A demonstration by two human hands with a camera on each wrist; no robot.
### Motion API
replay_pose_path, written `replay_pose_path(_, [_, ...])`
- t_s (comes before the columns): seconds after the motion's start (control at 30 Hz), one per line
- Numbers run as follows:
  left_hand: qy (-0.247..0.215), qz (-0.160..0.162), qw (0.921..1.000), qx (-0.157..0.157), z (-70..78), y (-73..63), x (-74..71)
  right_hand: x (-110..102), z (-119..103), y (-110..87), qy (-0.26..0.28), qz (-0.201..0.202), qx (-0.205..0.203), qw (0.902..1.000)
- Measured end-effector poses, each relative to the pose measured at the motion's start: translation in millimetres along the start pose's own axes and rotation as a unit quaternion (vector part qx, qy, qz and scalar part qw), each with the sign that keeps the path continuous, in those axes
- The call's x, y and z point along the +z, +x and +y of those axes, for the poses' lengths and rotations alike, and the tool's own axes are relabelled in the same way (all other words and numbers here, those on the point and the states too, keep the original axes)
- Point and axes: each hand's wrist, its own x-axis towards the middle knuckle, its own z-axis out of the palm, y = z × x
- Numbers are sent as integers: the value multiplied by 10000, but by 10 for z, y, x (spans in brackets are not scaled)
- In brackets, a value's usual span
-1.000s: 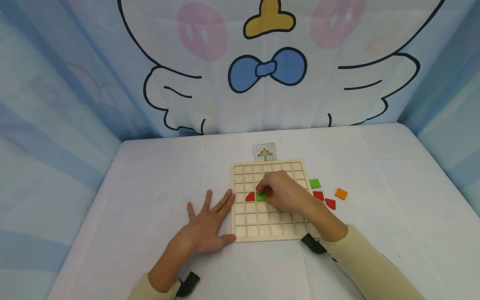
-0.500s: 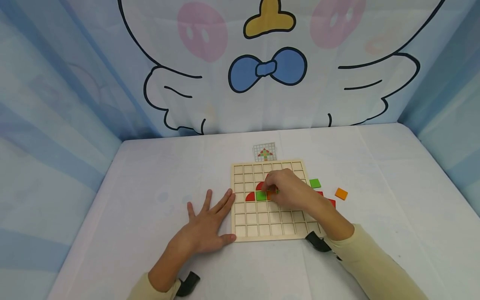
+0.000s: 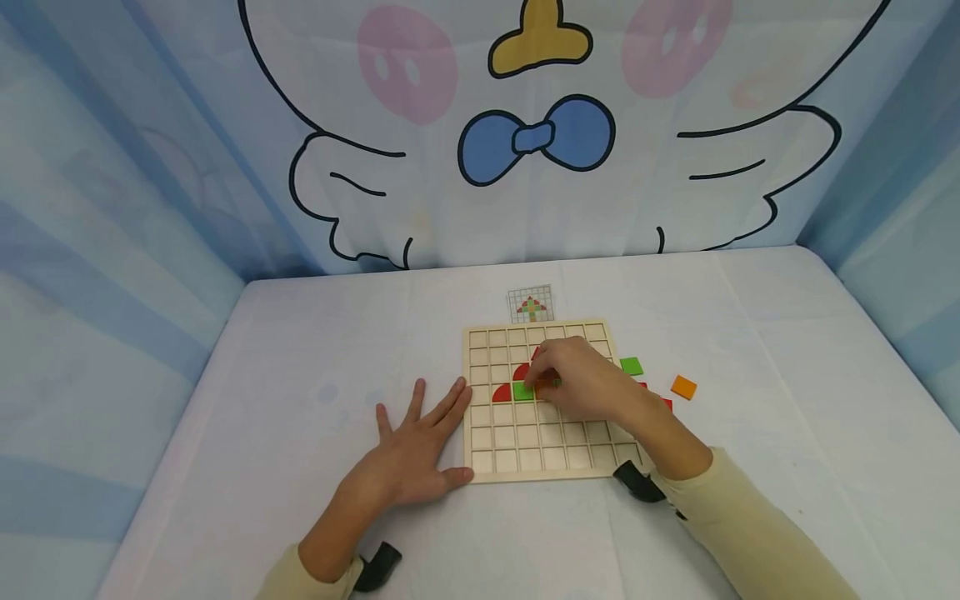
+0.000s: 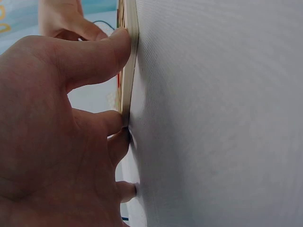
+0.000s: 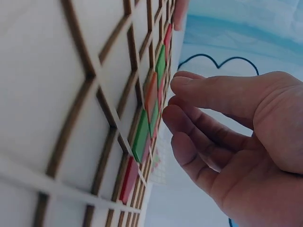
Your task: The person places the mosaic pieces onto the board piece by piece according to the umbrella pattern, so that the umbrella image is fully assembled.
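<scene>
A wooden grid board (image 3: 482,439) lies on the table with coloured tiles set in its cells. Among them, in the head view, are a red quarter-round tile (image 3: 502,393) and a green square tile (image 3: 522,392). In the right wrist view an orange tile (image 5: 151,97) sits tilted among green and red ones. Close above these tiles is my right hand (image 3: 576,379); its fingers are bent loosely, with a gap to the board and nothing visible between thumb and fingertips. My left hand (image 3: 408,462) is spread flat, thumb and fingertips touching the board's left edge and corner.
Behind the board lies a small pattern card (image 3: 531,305). To its right are loose tiles: a green one (image 3: 631,367), an orange one (image 3: 683,386) and red ones (image 3: 667,405) partly hidden by my right forearm. A printed curtain (image 3: 536,208) hangs behind the table.
My right hand has shifted slightly right over the board, uncovering more of the red and green tiles. The left hand stays in place.
</scene>
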Motion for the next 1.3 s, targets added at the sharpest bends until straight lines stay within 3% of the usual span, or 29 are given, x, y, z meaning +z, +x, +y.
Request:
replay_pose_path(0.2, [15, -6, 10000, 5, 3, 5, -2, -168, 156, -116, -38, 187, 462, 9987])
replay_pose_path(0.37, [17, -32, 10000, -5, 3, 1, -3, -307, 318, -254, -79, 281, 1112, 9934])
replay_pose_path(0.73, [-69, -26, 10000, -7, -2, -25, 15, -556, 648, -496, -121, 112, 2082, 9780])
replay_pose_path(0.97, [-101, -38, 9999, -38, 1, -22, 13, -520, 784, -510, -15, -51, 2165, 9763])
replay_pose_path(1.3, [-74, 10, 10000, 50, -7, -3, 21, -469, 801, -507, -38, 107, 2131, 9770])
